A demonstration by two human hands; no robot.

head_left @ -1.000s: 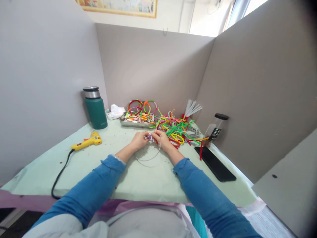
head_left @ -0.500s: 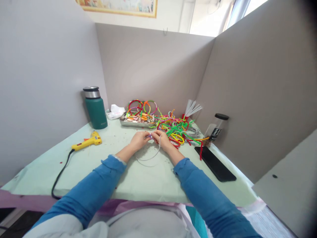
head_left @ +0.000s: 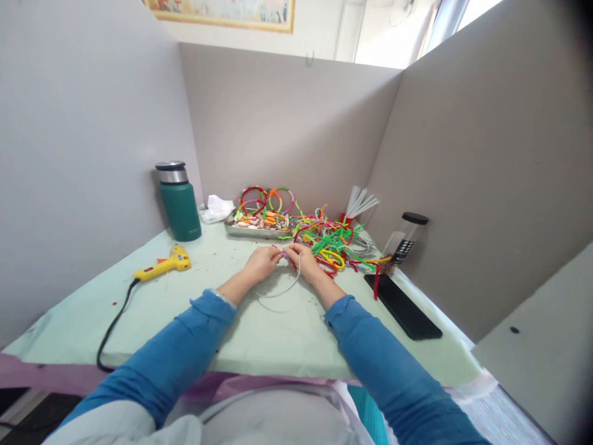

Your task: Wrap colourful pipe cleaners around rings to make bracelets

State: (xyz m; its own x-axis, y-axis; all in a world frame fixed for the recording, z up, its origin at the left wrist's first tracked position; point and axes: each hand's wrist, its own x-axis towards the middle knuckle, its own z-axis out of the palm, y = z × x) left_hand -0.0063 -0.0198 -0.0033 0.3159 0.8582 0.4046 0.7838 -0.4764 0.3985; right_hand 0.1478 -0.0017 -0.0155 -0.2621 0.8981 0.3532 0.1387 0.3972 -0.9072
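Note:
Above the middle of the table, my left hand and my right hand meet fingertip to fingertip, both closed in a pinch. Between them shows a small bit of purple pipe cleaner, mostly covered by the fingers, with a speck of red by my left fingertips. A thin pale wire runs from my right fingers and curves down and left in an open loop. My right hand pinches this wire; my left fingers are on the purple piece. A heap of colourful pipe cleaners lies just beyond my right hand.
A metal tray of small pieces, with colourful rings on it, stands at the back. Left are a green bottle and a yellow glue gun; right, a black phone and clear bottle. Grey partitions enclose the table.
Both hands stay in place while the fingers make small movements at the purple piece. Less purple shows now, and a speck of red has appeared by the left fingertips.

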